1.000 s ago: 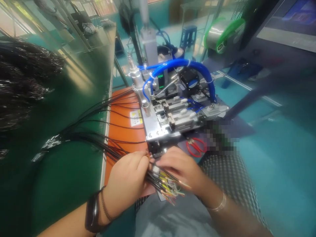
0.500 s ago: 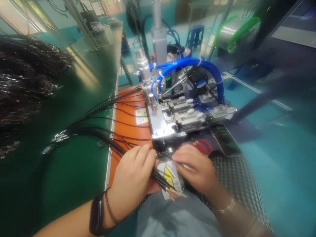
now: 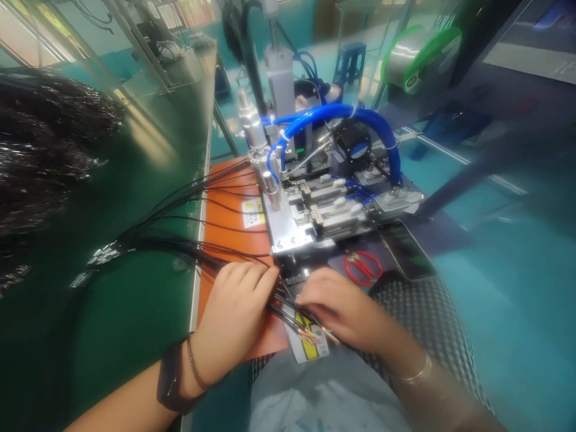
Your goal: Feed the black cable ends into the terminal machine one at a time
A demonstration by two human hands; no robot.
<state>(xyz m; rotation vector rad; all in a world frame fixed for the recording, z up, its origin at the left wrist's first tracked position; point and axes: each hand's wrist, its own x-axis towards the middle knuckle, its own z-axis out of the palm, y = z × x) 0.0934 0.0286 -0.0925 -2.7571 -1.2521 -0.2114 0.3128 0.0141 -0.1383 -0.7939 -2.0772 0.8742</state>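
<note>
My left hand (image 3: 240, 309), wearing a dark wristband, is closed around a bundle of thin black cables (image 3: 282, 313) at the front of the machine. The cables' stripped ends, with coloured inner wires (image 3: 308, 335), stick out to the right, over a plate with a yellow warning label (image 3: 310, 351). Close beside them, my right hand (image 3: 335, 303) has its fingers curled together in a pinch on a black cable; its fingertips are partly hidden. Just beyond both hands stands a metal bench machine (image 3: 292, 231), with several black cables running into its left side.
An orange board (image 3: 234, 222) lies left of the machine. Red-handled cutters (image 3: 363, 267) and a phone (image 3: 407, 251) rest to its right. Blue hoses (image 3: 337, 112) arch over it. A green-rimmed spool (image 3: 407, 57) stands behind; a dark cable heap (image 3: 49, 144) is at far left.
My right hand has moved left and down onto the cable ends, uncovering the red-handled cutters. My left hand still grips the bundle. The whole view has shifted slightly.
</note>
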